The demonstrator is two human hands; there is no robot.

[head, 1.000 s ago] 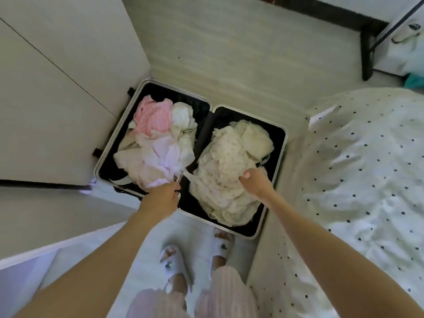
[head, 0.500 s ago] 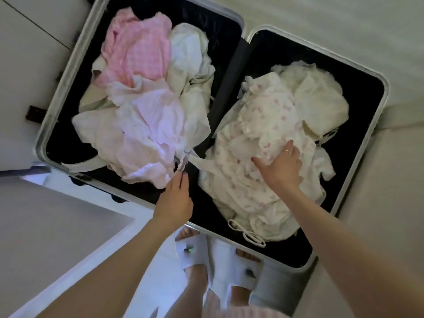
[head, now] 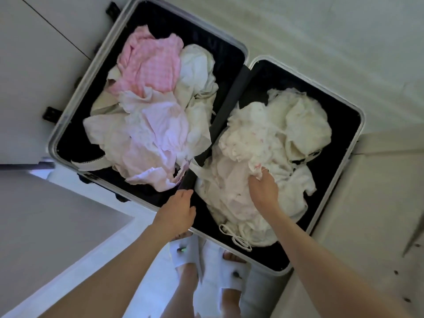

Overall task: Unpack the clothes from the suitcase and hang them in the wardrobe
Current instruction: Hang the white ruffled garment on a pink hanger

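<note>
Silver-framed black suitcase (head: pixel 360 125) lay open, long axis near-far. Right hand (head: pixel 263 191) pinched cream floral garment (head: pixel 247 138); left hand (head: pixel 177 212) fingers together, at centre divider.

The floor (head: pixel 321 31) is pale, with a faint wood-like grain, and it fills the upper right of the view. To its left stands a tall white panel (head: pixel 29 72), crossed by a thin dark diagonal seam. Below that panel a grey slab (head: pixel 46 226) with a light edge juts out over the floor. On the right, a cream surface (head: pixel 378 203) with a few dark dots rises beside the floor. The light is soft and even, bluish on the floor near the bottom.
</note>
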